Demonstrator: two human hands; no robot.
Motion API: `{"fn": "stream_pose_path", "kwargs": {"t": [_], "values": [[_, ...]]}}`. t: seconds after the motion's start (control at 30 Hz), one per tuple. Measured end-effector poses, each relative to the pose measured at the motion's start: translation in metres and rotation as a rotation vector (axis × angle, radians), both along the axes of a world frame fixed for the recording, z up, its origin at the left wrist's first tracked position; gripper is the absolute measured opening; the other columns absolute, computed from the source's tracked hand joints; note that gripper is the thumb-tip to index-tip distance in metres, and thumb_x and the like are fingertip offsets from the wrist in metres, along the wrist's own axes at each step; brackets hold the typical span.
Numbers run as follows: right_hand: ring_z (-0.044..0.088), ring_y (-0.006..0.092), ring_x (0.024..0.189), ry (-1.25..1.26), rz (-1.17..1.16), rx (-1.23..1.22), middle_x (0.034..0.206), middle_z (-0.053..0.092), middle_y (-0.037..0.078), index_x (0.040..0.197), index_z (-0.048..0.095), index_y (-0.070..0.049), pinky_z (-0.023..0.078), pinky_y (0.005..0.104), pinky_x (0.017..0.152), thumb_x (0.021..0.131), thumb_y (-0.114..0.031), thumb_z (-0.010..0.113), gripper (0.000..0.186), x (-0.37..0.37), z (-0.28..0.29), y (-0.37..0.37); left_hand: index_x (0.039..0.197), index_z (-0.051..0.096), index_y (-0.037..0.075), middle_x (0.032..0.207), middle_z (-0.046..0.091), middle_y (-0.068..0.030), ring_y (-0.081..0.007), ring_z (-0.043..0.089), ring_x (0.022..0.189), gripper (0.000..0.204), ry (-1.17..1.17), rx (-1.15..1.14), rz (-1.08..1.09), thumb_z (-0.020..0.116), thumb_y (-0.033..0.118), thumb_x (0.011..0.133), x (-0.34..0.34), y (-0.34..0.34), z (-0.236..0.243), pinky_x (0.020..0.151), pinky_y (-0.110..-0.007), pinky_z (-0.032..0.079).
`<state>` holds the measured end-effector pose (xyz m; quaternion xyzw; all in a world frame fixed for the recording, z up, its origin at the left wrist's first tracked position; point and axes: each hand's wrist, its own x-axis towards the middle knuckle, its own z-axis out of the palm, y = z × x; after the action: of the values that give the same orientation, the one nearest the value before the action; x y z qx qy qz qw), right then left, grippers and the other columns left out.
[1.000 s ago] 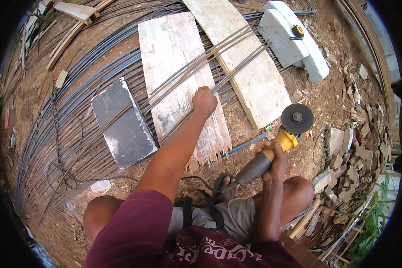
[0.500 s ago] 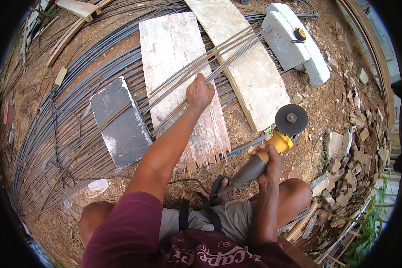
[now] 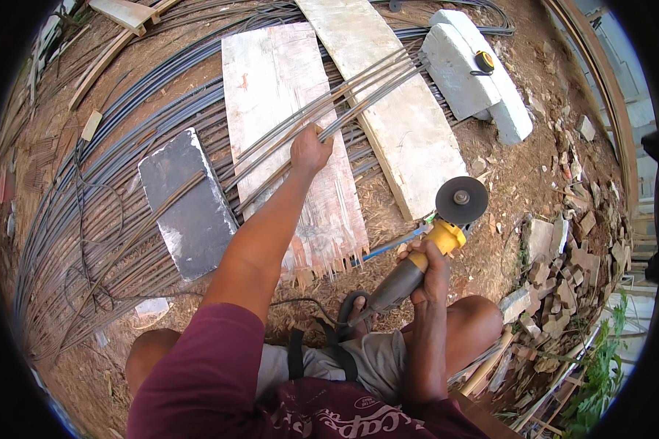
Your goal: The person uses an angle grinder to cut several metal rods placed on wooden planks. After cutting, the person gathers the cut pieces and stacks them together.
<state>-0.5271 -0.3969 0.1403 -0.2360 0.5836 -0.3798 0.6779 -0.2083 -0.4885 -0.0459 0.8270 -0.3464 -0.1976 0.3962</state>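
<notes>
My left hand [image 3: 311,151] is closed around thin steel rods [image 3: 377,95], which lie slantwise across two boards. Its fingertips are partly hidden behind the knuckles. Beneath that hand is a pale, splintered wooden board [image 3: 278,80]; a thicker, cream-coloured plank [image 3: 395,110] lies to its right. In my right hand [image 3: 430,274] is a yellow and dark angle grinder [image 3: 403,282], gripped around its body. Its black disc [image 3: 462,197] points away from me, above the ground and apart from the rods. Whether the disc is spinning, I cannot tell.
A dark slab [image 3: 187,212] rests on many long rebars [image 3: 88,241] at left. On a white block [image 3: 483,95] at far right sits a yellow and black tape measure [image 3: 484,61]. Broken rubble [image 3: 556,285] lies at right. The grinder's cord [image 3: 307,301] runs leftward past my foot.
The view has shifted a little. My left hand and the rods have moved slightly left and toward me over the boards. The grinder stays in my right hand, a little further left.
</notes>
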Motion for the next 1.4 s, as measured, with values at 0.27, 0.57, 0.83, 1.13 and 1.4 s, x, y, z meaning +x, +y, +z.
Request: {"fn": "stream_pose_path", "kwargs": {"t": [0.27, 0.57, 0.83, 1.13, 1.4], "values": [[0.071, 0.0232, 0.071, 0.073, 0.063, -0.014, 0.086, 0.067, 0.012, 0.098, 0.062, 0.0, 0.063, 0.0395, 0.066, 0.087, -0.013, 0.074, 0.021, 0.005, -0.005, -0.001, 0.104, 0.071, 0.0, 0.113, 0.071, -0.0216, -0.0436, 0.067, 0.111, 0.017, -0.076, -0.091, 0.02, 0.068, 0.012, 0.092, 0.001, -0.008, -0.007, 0.096, -0.053, 0.054], [0.072, 0.0237, 0.072, 0.059, 0.064, -0.015, 0.087, 0.068, 0.012, 0.1, 0.063, -0.001, 0.063, 0.0396, 0.066, 0.089, -0.016, 0.072, 0.021, 0.009, -0.01, 0.001, 0.107, 0.074, -0.002, 0.111, 0.073, -0.0248, -0.0446, 0.069, 0.104, 0.021, -0.182, -0.099, -0.01, 0.063, 0.003, 0.091, 0.009, -0.002, 0.003, 0.098, -0.051, 0.055], [0.07, 0.0242, 0.072, 0.058, 0.114, 0.029, 0.084, 0.068, 0.012, 0.099, 0.063, -0.001, 0.062, 0.0398, 0.067, 0.089, -0.016, 0.072, 0.02, 0.014, -0.008, 0.002, 0.11, 0.075, 0.001, 0.107, 0.075, -0.0236, -0.0422, 0.07, 0.105, 0.026, -0.139, -0.173, 0.063, 0.057, -0.002, 0.091, -0.01, 0.004, -0.001, 0.098, -0.05, 0.055], [0.069, 0.0246, 0.071, 0.079, 0.146, 0.023, 0.084, 0.067, 0.012, 0.099, 0.063, -0.001, 0.062, 0.04, 0.067, 0.089, -0.015, 0.071, 0.019, 0.015, -0.009, 0.001, 0.106, 0.076, 0.003, 0.11, 0.074, -0.0212, -0.0399, 0.067, 0.106, 0.023, -0.326, -0.247, 0.04, 0.062, -0.001, 0.089, -0.004, 0.007, -0.009, 0.098, -0.05, 0.053], [0.069, 0.0241, 0.073, 0.023, 0.094, 0.013, 0.087, 0.067, 0.011, 0.1, 0.063, -0.001, 0.062, 0.0391, 0.068, 0.089, -0.014, 0.072, 0.019, 0.01, -0.014, 0.001, 0.1, 0.075, 0.006, 0.103, 0.068, -0.0147, -0.0355, 0.064, 0.105, 0.017, -0.349, -0.365, 0.086, 0.072, 0.002, 0.084, 0.042, 0.022, 0.015, 0.096, -0.047, 0.052]]}}
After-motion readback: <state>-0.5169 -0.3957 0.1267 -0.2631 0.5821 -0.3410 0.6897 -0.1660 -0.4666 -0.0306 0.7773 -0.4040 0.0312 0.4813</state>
